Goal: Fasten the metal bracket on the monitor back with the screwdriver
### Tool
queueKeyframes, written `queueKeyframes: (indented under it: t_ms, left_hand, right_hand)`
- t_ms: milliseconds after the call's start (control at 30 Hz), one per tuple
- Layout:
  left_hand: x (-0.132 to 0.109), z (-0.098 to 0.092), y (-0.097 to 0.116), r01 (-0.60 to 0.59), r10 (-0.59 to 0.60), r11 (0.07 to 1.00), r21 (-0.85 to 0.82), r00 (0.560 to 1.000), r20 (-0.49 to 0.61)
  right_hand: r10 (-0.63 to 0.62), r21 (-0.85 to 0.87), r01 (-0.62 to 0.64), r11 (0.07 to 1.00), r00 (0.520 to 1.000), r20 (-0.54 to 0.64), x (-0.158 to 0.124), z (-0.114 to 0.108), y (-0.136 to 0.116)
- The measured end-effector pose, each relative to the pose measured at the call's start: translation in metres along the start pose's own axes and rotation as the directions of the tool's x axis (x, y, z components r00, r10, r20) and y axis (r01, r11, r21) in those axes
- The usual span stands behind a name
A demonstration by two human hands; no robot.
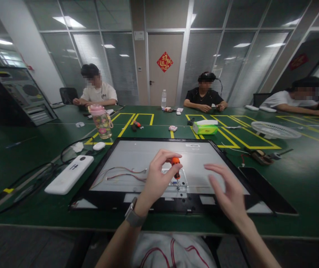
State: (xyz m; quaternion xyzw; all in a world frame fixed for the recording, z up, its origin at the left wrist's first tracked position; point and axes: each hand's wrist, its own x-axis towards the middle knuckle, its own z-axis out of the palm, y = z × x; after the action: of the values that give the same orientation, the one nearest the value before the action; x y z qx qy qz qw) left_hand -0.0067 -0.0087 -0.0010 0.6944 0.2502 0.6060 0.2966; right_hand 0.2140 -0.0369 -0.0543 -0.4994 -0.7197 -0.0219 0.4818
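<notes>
My left hand (161,173), with a watch (135,214) on its wrist, grips an orange and black screwdriver (176,166) between thumb and fingers. The screwdriver stands upright, its shaft pointing down at a small metal plate with a circuit board (182,179). That plate sits on the grey back of a flat display panel (126,156) with a black frame. Thin wires (120,171) run left from the plate across the panel. My right hand (228,186) hovers over the panel's right side, fingers apart and holding nothing.
Left of the panel lie a white power bank (69,175) and black cables (22,186). A pink-lidded bottle (101,121) and a green tissue pack (205,127) stand beyond. At right are a dark phone-like slab (265,190) and a white fan grille (275,129). Several people sit across the table.
</notes>
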Motion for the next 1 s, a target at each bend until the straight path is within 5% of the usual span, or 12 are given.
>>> queueKeyframes:
  t_ms: [67, 167, 233, 533, 767, 1000]
  left_hand:
    - [0.0, 0.0, -0.002, 0.004, -0.003, 1.0, 0.028, 1.0, -0.029]
    - [0.001, -0.001, -0.003, 0.016, -0.011, 0.997, 0.075, 0.998, -0.065]
    - [0.0, 0.0, -0.003, 0.047, -0.044, 0.997, 0.065, 0.998, -0.052]
    - [-0.001, 0.0, -0.001, 0.187, -0.167, 0.966, -0.177, 0.979, 0.12]
    - [0.001, 0.0, -0.005, 0.053, -0.046, 0.994, 0.097, 0.996, -0.073]
    - [0.002, -0.002, -0.003, 0.179, -0.18, 0.98, -0.086, 0.984, -0.007]
  right_hand:
    - [-0.003, -0.01, 0.005, 1.0, 0.982, 0.189, -0.002, 0.008, 0.004]
    - [0.029, -0.078, 0.011, 0.997, 0.871, 0.49, -0.003, 0.016, 0.006]
    - [0.058, -0.114, 0.005, 0.993, 0.837, 0.544, -0.004, 0.017, 0.005]
    - [0.072, -0.145, 0.009, 0.989, 0.836, 0.544, -0.004, 0.016, 0.001]
    - [0.056, -0.128, 0.013, 0.992, 0.852, 0.52, -0.004, 0.017, 0.002]
    - [0.055, -0.12, 0.008, 0.993, 0.858, 0.511, -0.005, 0.018, 0.003]
